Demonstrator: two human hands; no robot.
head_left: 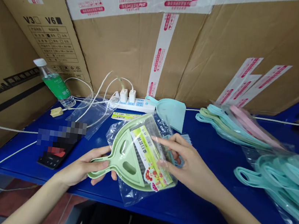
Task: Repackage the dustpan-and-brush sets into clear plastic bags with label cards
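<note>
A pale green dustpan set (120, 160) with a clear plastic bag around part of it is held over the front of the blue table. My left hand (90, 166) is closed around its handle, thumb on top. A yellow-green printed card (151, 158) lies on the set under the plastic. At the card's right side is my right hand (189, 165), its index finger stretched out and its thumb touching the packaging. Behind the set, a light blue dustpan (171, 113) lies on the table, and another yellow-green card (125, 116) rests left of it.
Bagged dustpans, blue, green and pink (236, 126), and turquoise (286, 183), are piled on the right. A white power strip (139, 105) with cables, a bottle (56, 84) and a black device (59, 151) stand or lie leftward. Cardboard boxes (136, 50) wall the back.
</note>
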